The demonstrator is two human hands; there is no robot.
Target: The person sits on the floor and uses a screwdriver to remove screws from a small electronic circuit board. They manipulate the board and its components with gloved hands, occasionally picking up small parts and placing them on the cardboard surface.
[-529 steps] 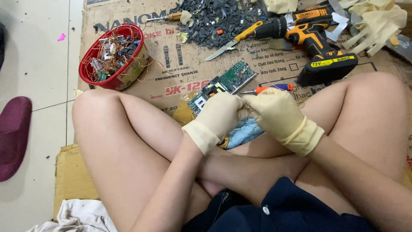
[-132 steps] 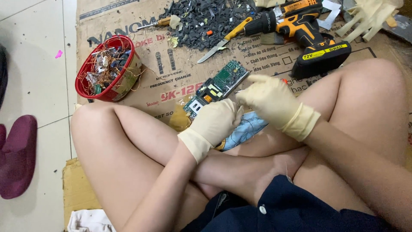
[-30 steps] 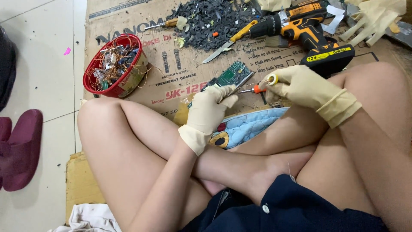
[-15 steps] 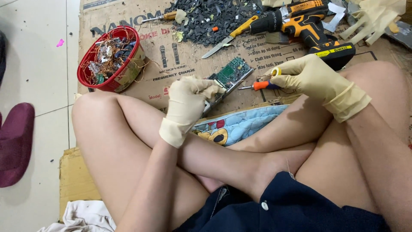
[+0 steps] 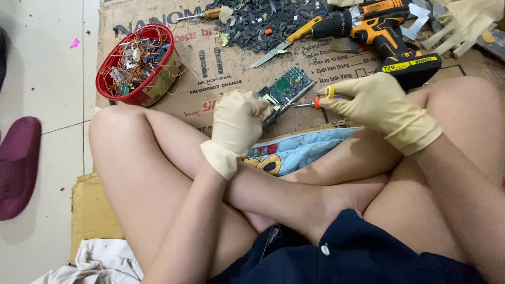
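I sit cross-legged on flattened cardboard (image 5: 210, 68). My left hand (image 5: 236, 121), in a cream rubber glove, grips the near end of a green circuit board (image 5: 288, 87) lying on the cardboard. My right hand (image 5: 376, 102), also gloved, holds a small screwdriver (image 5: 314, 103) with an orange and yellow handle. Its metal tip points left and sits just beside the board's right edge.
A red basket (image 5: 138, 64) of copper wire and scrap parts stands at the left. A pile of dark fragments (image 5: 268, 21), a knife (image 5: 284, 43), an orange-black cordless drill (image 5: 386, 37) and spare gloves (image 5: 463, 23) lie beyond. A patterned cushion (image 5: 300, 150) shows between my legs. A maroon slipper (image 5: 18, 165) is on the tile floor.
Both hands moved from close together over my lap out to the cardboard. My right hand took up the screwdriver; my left hand set the board down and holds it there.
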